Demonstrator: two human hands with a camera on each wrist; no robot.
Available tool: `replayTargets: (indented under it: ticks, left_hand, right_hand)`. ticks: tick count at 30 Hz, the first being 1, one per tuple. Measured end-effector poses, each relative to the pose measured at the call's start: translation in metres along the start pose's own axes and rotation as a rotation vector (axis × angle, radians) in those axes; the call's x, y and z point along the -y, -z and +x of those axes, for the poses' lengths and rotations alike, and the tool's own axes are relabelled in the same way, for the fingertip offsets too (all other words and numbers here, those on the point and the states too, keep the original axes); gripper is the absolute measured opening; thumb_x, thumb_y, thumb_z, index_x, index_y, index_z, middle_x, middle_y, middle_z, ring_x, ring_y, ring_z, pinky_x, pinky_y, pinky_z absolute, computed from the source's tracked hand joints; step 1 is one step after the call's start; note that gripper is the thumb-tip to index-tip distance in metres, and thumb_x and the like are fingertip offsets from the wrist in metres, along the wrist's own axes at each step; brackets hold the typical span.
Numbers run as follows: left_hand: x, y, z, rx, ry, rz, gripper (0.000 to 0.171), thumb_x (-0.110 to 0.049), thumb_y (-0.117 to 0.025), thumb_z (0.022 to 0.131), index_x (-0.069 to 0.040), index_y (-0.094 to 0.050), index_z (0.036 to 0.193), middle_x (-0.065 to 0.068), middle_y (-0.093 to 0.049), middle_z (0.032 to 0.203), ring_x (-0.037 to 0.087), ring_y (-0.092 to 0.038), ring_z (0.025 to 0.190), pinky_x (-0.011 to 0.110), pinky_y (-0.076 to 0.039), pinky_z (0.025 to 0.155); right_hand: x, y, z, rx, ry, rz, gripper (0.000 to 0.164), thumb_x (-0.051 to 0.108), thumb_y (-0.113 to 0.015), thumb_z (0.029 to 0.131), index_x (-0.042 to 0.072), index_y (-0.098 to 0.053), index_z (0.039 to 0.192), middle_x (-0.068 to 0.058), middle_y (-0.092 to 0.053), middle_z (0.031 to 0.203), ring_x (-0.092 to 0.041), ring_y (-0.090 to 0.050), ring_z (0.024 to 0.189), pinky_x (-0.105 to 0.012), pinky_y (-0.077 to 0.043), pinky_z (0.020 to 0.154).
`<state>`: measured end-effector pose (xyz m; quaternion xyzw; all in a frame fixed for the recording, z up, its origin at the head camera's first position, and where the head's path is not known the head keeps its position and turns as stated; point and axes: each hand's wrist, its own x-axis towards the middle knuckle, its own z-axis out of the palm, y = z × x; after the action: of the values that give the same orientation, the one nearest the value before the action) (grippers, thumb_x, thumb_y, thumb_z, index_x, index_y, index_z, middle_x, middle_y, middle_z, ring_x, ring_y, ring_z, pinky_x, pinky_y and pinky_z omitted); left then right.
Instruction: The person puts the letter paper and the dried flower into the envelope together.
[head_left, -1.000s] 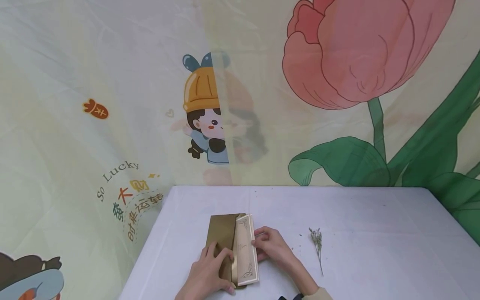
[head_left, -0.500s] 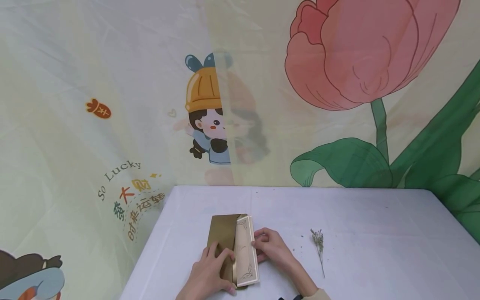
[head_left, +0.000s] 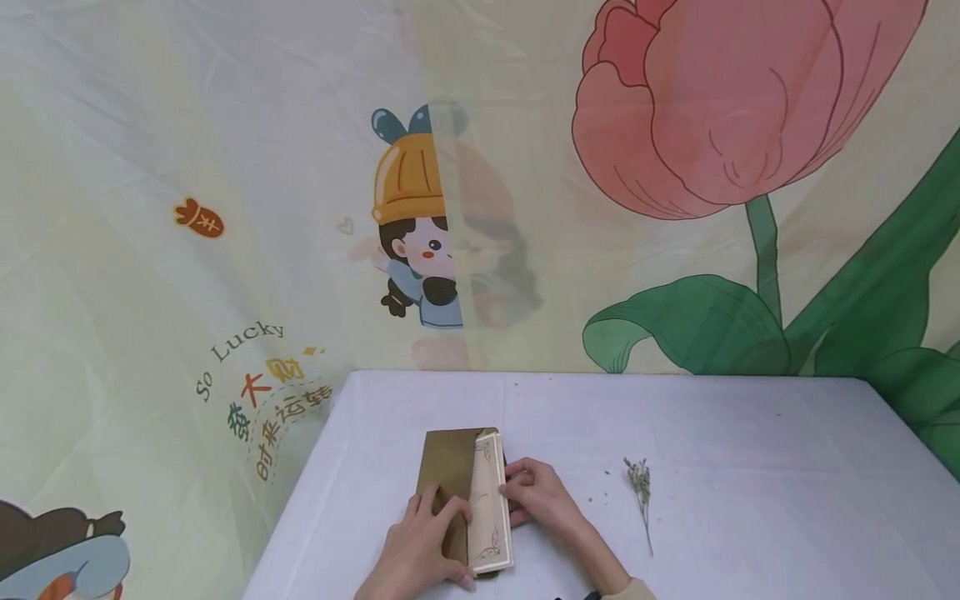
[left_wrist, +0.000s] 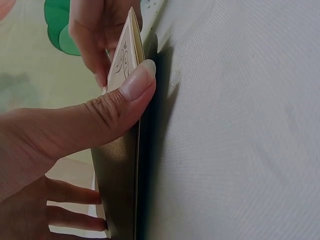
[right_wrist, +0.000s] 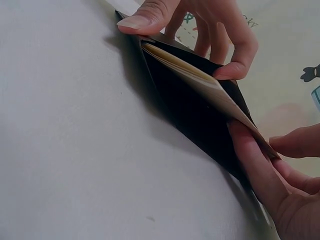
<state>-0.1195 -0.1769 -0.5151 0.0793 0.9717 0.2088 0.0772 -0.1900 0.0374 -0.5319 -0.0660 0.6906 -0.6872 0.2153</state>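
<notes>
A gold-brown envelope [head_left: 447, 454] lies on the table, its mouth facing right; the right wrist view shows the dark inside [right_wrist: 200, 112]. A cream folded card [head_left: 487, 508] with scrollwork corners sits partly inside. My left hand [head_left: 420, 537] holds the envelope, thumb at its near edge and a bent index finger at the mouth's upper wall. On the right, my right hand [head_left: 543, 500] pinches the card's outer edge between thumb and fingers. In the left wrist view the left thumb [left_wrist: 137, 82] lies across the envelope's corner beside the card.
A small dried flower sprig [head_left: 640, 496] lies to the right of the right hand. Tiny dark crumbs are scattered on the white tablecloth [head_left: 750, 492]. A printed fabric curtain [head_left: 517, 250] hangs behind the table's far edge.
The card has shifted slightly left, deeper into the envelope, and my right hand has moved along with it. My left hand keeps its hold. The head view has turned slightly.
</notes>
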Motion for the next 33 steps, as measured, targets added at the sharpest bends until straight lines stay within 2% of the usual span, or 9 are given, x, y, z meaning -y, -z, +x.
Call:
replayTargets:
  ticks: [10,17,25,33]
  left_hand:
    - [0.000,-0.001,-0.001,-0.010,-0.023,0.002,0.073,-0.055,-0.094,0.052,-0.036,-0.052,0.109,0.035,-0.040,0.150,0.058,-0.043,0.133,0.071,-0.050,0.072]
    - [0.000,-0.001,-0.001,-0.002,-0.024,-0.004,0.073,-0.055,-0.094,0.053,-0.037,-0.052,0.110,0.034,-0.040,0.151,0.057,-0.043,0.133,0.071,-0.050,0.073]
    - [0.000,0.000,-0.003,-0.013,-0.030,-0.008,0.073,-0.055,-0.094,0.053,-0.036,-0.052,0.110,0.033,-0.040,0.151,0.057,-0.043,0.133,0.071,-0.050,0.072]
    - [0.002,0.001,-0.003,-0.007,-0.037,-0.019,0.073,-0.055,-0.094,0.054,-0.037,-0.052,0.110,0.034,-0.039,0.152,0.057,-0.041,0.135,0.072,-0.050,0.073]
  right_hand:
    - [0.003,-0.006,0.000,0.002,-0.003,-0.007,0.041,0.000,-0.064,0.091,-0.015,-0.050,0.126,-0.018,-0.072,0.092,-0.026,-0.074,0.074,-0.043,-0.063,0.066]
    - [0.001,-0.009,0.001,0.004,-0.006,-0.010,0.040,-0.001,-0.063,0.090,-0.014,-0.050,0.125,-0.018,-0.072,0.092,-0.023,-0.074,0.072,-0.043,-0.063,0.066]
    - [-0.003,-0.015,0.001,0.014,0.018,0.036,0.040,-0.003,-0.063,0.089,-0.014,-0.048,0.124,-0.018,-0.071,0.092,-0.022,-0.073,0.071,-0.042,-0.063,0.066]
    - [-0.001,-0.019,0.000,0.037,0.022,0.021,0.042,-0.001,-0.063,0.090,-0.015,-0.046,0.126,-0.016,-0.067,0.091,-0.020,-0.069,0.067,-0.049,-0.062,0.065]
